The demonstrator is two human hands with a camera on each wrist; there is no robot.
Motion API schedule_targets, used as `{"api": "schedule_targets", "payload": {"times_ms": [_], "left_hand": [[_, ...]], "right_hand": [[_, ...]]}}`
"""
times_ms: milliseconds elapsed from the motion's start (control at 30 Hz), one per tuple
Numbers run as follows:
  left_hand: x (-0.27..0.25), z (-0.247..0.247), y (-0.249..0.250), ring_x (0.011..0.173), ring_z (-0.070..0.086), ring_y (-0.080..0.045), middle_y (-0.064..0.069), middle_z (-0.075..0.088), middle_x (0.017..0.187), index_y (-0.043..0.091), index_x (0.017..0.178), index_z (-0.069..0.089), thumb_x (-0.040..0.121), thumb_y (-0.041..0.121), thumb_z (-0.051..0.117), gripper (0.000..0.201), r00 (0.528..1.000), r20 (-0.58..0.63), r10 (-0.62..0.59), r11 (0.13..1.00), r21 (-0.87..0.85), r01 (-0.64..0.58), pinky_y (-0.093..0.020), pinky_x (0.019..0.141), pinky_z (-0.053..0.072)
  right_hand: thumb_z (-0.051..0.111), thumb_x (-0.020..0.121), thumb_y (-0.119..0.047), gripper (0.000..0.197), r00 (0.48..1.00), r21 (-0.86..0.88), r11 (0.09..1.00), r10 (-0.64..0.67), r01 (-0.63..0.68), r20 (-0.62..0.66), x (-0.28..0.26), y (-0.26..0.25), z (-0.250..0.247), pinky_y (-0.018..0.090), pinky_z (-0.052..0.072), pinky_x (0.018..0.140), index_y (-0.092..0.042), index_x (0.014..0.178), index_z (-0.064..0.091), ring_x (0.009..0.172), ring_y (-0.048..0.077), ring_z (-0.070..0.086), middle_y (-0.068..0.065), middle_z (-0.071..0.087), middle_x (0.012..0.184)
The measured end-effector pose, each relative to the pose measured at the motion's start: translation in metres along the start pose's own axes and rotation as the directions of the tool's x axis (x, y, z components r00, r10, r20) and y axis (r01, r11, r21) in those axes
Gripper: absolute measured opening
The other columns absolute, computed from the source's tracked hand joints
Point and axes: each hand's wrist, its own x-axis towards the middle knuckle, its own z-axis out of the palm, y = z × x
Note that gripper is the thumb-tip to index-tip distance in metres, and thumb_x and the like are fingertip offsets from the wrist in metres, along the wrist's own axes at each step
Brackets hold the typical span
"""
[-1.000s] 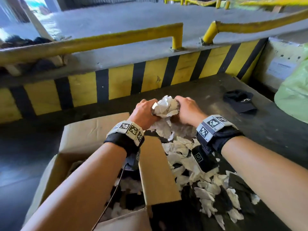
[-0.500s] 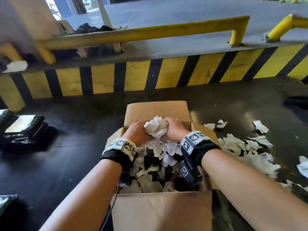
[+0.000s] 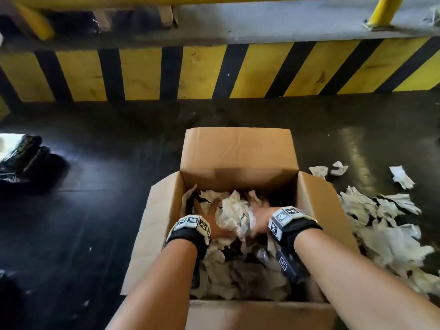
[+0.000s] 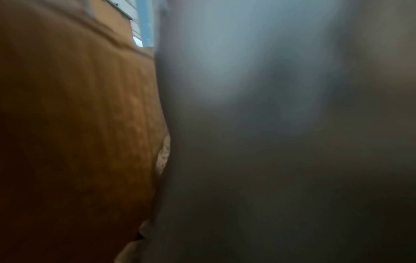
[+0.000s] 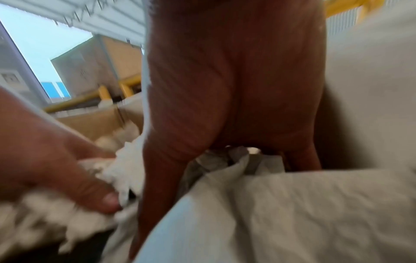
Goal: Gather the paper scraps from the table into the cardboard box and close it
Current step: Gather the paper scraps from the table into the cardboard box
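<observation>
The open cardboard box (image 3: 238, 148) stands in the middle of the dark table, partly filled with white paper scraps (image 3: 238, 275). Both hands are down inside it. My left hand (image 3: 207, 216) and right hand (image 3: 258, 217) press a crumpled clump of scraps (image 3: 234, 215) between their palms, fingers stretched forward onto the pile. In the right wrist view my right hand (image 5: 236, 149) points its fingers into the paper (image 5: 270, 213), and the left hand (image 5: 56, 160) lays its thumb on scraps. The left wrist view is blurred and shows only the box wall (image 4: 67, 124).
A heap of loose scraps (image 3: 381, 222) lies on the table right of the box, over its right flap (image 3: 319, 206). Black packets (image 3: 26, 158) sit at the far left. A yellow-and-black striped kerb (image 3: 214, 70) bounds the table behind.
Both hands carried the clump from the heap on the table leftwards over the box and lowered it inside. The curled fingers have spread out over the pile.
</observation>
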Motion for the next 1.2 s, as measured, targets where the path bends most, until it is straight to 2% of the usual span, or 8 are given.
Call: {"api": "schedule_targets", "payload": {"times_ms": [133,267,400,567,733,933,1067,1200], "left_hand": [[0.013,0.018,0.003,0.146,-0.031,-0.044,-0.008,-0.058,0.145,0.065,0.127,-0.042,0.008,0.109,0.034,0.148,0.992,0.076,-0.105,0.986,-0.121,0.114,-0.064,0.120,0.008],[0.007,-0.011,0.006,0.152,-0.014,-0.043,-0.009,-0.041,0.158,0.065,0.134,-0.035,0.028,0.100,0.060,0.147,0.983,0.166,-0.073,0.991,-0.103,0.091,-0.060,0.121,0.016],[-0.012,-0.068,0.024,0.147,0.031,-0.032,-0.004,0.025,0.164,0.037,0.158,0.015,0.060,0.078,0.075,0.122,0.971,0.236,0.032,0.994,-0.113,-0.005,-0.043,0.116,0.034],[0.003,-0.047,0.008,0.149,0.027,-0.033,0.000,0.020,0.167,0.055,0.153,0.003,0.055,0.079,0.073,0.123,0.998,0.068,-0.005,1.000,-0.024,0.007,-0.053,0.118,0.025],[0.029,0.007,-0.005,0.151,0.008,-0.049,-0.006,-0.035,0.161,0.068,0.129,-0.037,0.017,0.088,0.074,0.159,0.973,0.171,-0.158,0.982,-0.073,0.172,-0.069,0.110,0.030],[0.021,0.002,0.005,0.141,0.037,-0.044,-0.013,0.026,0.163,0.043,0.155,0.019,0.055,0.039,0.090,0.123,0.954,0.219,-0.204,0.971,-0.079,0.226,-0.067,0.101,0.042],[0.024,0.010,0.003,0.136,0.047,-0.041,-0.014,0.037,0.158,0.041,0.158,0.009,0.071,0.027,0.080,0.113,0.974,0.156,-0.164,0.983,-0.060,0.176,-0.054,0.099,0.047],[0.018,0.007,0.008,0.137,0.044,-0.046,-0.017,0.026,0.163,0.041,0.157,-0.003,0.064,0.025,0.089,0.132,0.970,0.174,-0.172,0.985,0.028,0.170,-0.064,0.093,0.050]], "right_hand": [[0.088,0.043,-0.066,0.163,0.999,-0.007,1.000,0.026,-0.025,0.044,0.018,0.005,0.018,0.061,0.024,0.117,-0.050,0.132,-0.047,0.150,0.051,0.000,0.026,-0.024,0.160],[0.082,0.023,-0.079,0.173,0.996,-0.070,0.997,-0.014,0.020,0.086,0.032,0.007,0.005,0.054,0.029,0.117,-0.047,0.138,-0.042,0.151,0.042,0.013,0.016,-0.006,0.166],[0.084,0.044,-0.073,0.155,0.999,-0.084,0.996,-0.032,0.033,0.015,0.006,-0.001,-0.033,0.049,0.027,0.119,-0.026,0.156,-0.012,0.151,0.037,0.010,0.018,0.001,0.163],[0.087,0.065,-0.049,0.142,1.000,-0.136,0.991,-0.018,0.015,-0.020,-0.007,-0.001,-0.028,0.051,0.038,0.112,-0.026,0.155,-0.019,0.150,0.039,0.019,0.018,-0.006,0.165],[0.087,0.073,-0.034,0.142,0.999,-0.127,0.992,0.022,-0.019,0.025,-0.002,0.004,0.000,0.049,0.047,0.102,-0.038,0.149,-0.033,0.144,0.044,0.033,0.021,-0.022,0.163],[0.084,0.069,-0.042,0.148,0.998,-0.171,0.985,-0.016,0.006,-0.061,0.015,0.008,0.016,0.048,0.048,0.098,-0.031,0.142,-0.044,0.134,0.047,0.046,0.031,0.008,0.162],[0.080,0.059,-0.054,0.154,0.994,-0.221,0.973,-0.084,0.068,-0.066,0.031,0.018,0.024,0.051,0.057,0.085,-0.031,0.116,-0.062,0.106,0.041,0.066,0.026,0.052,0.141],[0.084,0.061,-0.045,0.154,0.997,-0.220,0.975,-0.041,0.026,-0.061,0.024,0.013,0.021,0.049,0.054,0.090,-0.040,0.128,-0.054,0.124,0.046,0.056,0.029,0.023,0.159]]}}
